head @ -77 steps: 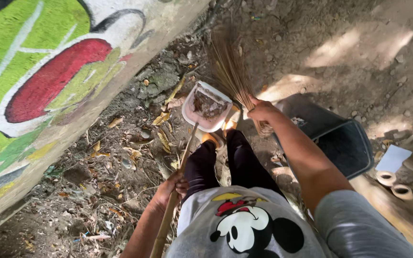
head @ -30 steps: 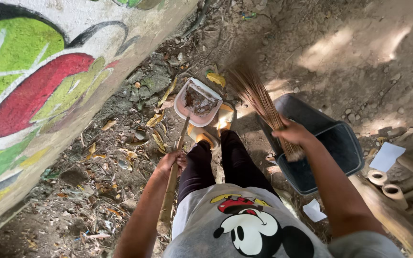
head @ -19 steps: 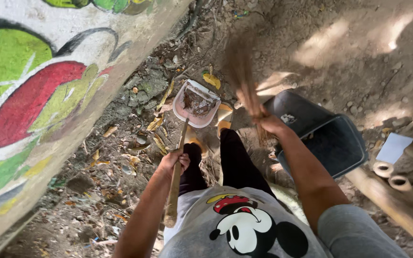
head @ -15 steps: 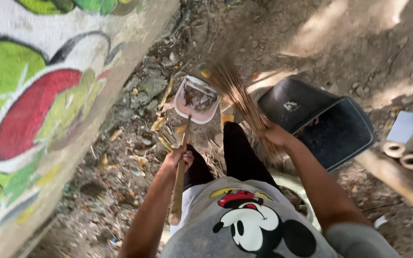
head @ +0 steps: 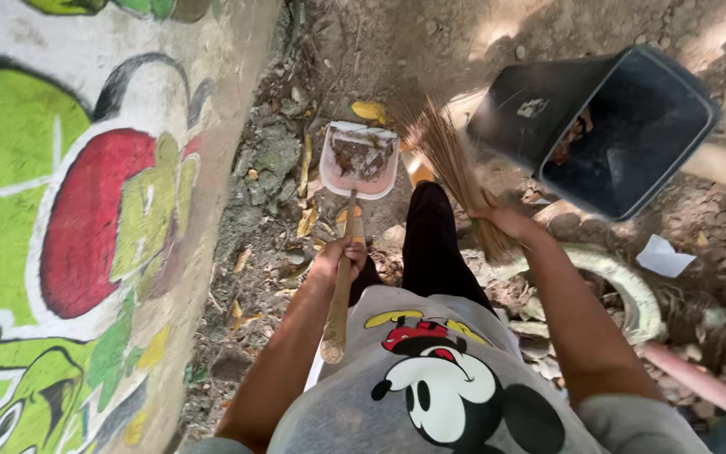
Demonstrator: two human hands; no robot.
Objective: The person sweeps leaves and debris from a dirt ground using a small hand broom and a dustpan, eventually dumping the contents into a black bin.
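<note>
Clamped around the wooden handle (head: pixel 338 294), the left hand (head: pixel 339 254) holds a pale dustpan (head: pixel 360 160) loaded with dry leaves, at upper centre of the frame. Handle axis runs from lower centre up to the pan. Right hand (head: pixel 502 220) is closed on a twig broom (head: pixel 451 164), bristles fanned up-left, tips just beside the pan's right edge. Black bin (head: pixel 607 126) lies tipped at upper right, nearer the right hand.
</note>
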